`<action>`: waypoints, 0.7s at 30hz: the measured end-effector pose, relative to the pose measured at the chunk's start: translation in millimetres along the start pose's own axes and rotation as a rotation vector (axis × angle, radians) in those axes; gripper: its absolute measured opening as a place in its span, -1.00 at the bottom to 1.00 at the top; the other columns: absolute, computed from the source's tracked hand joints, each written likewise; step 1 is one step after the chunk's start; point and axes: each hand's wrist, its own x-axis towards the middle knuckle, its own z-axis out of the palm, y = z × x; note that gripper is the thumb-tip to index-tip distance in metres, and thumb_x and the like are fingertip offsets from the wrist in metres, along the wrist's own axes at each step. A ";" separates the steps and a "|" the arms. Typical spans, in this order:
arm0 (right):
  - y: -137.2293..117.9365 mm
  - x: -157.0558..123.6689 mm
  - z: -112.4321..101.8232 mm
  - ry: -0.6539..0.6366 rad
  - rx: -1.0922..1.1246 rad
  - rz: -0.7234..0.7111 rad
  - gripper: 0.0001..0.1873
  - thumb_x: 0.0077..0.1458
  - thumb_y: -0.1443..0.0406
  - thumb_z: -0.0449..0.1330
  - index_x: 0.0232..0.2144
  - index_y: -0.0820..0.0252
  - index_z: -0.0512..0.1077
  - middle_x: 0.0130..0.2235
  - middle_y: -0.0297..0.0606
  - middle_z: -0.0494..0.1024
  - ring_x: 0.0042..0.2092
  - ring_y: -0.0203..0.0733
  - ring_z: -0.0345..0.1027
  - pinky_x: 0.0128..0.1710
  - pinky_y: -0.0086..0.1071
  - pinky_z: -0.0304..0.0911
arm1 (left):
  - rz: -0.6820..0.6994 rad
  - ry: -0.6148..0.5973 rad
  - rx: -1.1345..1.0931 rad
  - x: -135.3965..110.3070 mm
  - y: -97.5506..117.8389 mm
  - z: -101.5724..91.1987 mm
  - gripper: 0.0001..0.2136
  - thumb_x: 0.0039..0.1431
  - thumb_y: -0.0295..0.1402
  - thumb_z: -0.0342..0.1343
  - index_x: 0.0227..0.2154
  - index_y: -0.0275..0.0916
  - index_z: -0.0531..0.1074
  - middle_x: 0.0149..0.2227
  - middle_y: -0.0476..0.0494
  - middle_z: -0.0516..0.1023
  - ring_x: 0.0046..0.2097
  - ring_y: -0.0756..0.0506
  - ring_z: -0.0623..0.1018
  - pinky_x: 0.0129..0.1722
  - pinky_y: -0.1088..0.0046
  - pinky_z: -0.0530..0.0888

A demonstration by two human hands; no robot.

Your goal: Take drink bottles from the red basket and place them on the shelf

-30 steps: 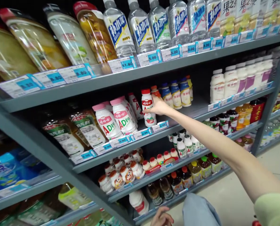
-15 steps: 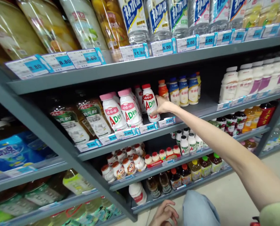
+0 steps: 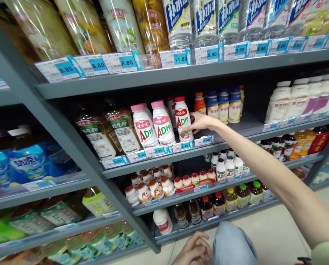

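Note:
My right hand (image 3: 202, 122) reaches into the middle shelf and grips a white milk-drink bottle (image 3: 183, 121) with a red cap and "AD" label from its right side. A fingertip lies across the front of its label. The bottle stands upright near the shelf's front edge, above the price tags. Just left of it stand pink-capped AD bottles (image 3: 163, 127), with another red-capped bottle partly hidden behind. To the right of it is an orange-capped bottle (image 3: 199, 103). Low down beside the knee, my left hand (image 3: 194, 250) holds nothing, its fingers loosely bent and apart.
Blue-capped bottles (image 3: 223, 106) and a row of white bottles (image 3: 279, 103) share the middle shelf (image 3: 252, 138). Large jars (image 3: 122, 27) and clear drink bottles (image 3: 205, 22) fill the shelf above. Small bottles (image 3: 157, 189) stand below. A grey upright (image 3: 67, 103) divides the shelves.
The view has turned slightly, so the shelves sit farther right. My right hand stays on the red-capped bottle. My left hand remains low beside the knee.

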 end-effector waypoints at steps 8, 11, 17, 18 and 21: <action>2.9 -13.0 -3.7 -0.040 0.086 -0.006 -0.55 -0.28 0.30 0.59 -0.30 0.20 0.54 -0.20 -0.18 0.64 -0.26 -0.12 0.55 -0.58 -0.44 0.49 | 0.007 -0.005 0.003 2.4 -4.3 2.8 -0.61 0.14 -0.15 0.29 -0.02 -0.19 0.43 -0.20 -0.20 0.61 -0.24 -0.13 0.58 -0.32 0.38 0.45; 6.0 -13.4 3.6 0.008 0.047 -0.014 -0.45 -0.26 0.26 0.58 -0.17 0.17 0.51 -0.10 -0.16 0.63 -0.20 -0.10 0.56 -0.49 -0.39 0.52 | 0.012 0.000 0.009 1.5 -7.6 1.8 -0.60 0.12 -0.15 0.30 -0.03 -0.19 0.43 -0.19 -0.21 0.61 -0.23 -0.13 0.59 -0.32 0.38 0.45; 9.6 -3.0 13.0 0.110 -0.048 -0.127 -0.26 -0.31 0.18 0.59 -0.07 0.23 0.42 -0.15 -0.18 0.62 -0.17 -0.08 0.56 -0.18 -0.21 0.54 | 0.025 0.005 0.019 -0.9 -10.5 -1.5 -0.59 0.13 -0.14 0.31 -0.03 -0.21 0.43 -0.20 -0.20 0.62 -0.26 -0.11 0.59 -0.32 0.38 0.46; 9.6 -0.8 12.5 0.102 -0.054 -0.114 -0.25 -0.31 0.18 0.59 -0.06 0.23 0.41 -0.15 -0.17 0.62 -0.16 -0.07 0.56 -0.14 -0.18 0.53 | 0.026 0.008 0.023 -1.4 -9.6 -1.2 -0.58 0.13 -0.13 0.31 -0.03 -0.22 0.43 -0.20 -0.20 0.61 -0.25 -0.11 0.59 -0.32 0.38 0.46; 9.0 6.8 10.6 0.106 -0.073 -0.069 -0.27 -0.24 0.23 0.57 -0.03 0.24 0.38 -0.09 -0.12 0.63 -0.08 -0.02 0.56 -0.03 -0.12 0.51 | 0.016 0.002 0.039 -3.1 -5.0 1.9 -0.54 0.10 -0.09 0.33 -0.04 -0.22 0.42 -0.21 -0.20 0.61 -0.25 -0.11 0.59 -0.31 0.38 0.46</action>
